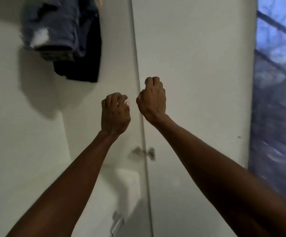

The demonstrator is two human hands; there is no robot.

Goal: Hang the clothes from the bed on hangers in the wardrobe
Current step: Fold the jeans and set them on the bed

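Blue jeans (pixel 53 28) and a dark garment (pixel 85 62) hang side by side at the upper left, against the white wardrobe wall (pixel 19 117). Both of my arms are raised in front of the wardrobe. My left hand (pixel 115 113) has its fingers curled, with the thumb near the fingertips and nothing visible in it. Just to its right and a little higher, my right hand (pixel 152 98) is closed in a fist in front of the white door panel (pixel 198 82), also with nothing visible in it. The picture is blurred.
A metal hinge (pixel 144 153) joins the door panel to the wardrobe side below my hands. A metal handle (pixel 117 223) shows at the bottom. A blue-purple patterned surface (pixel 279 82) fills the right edge.
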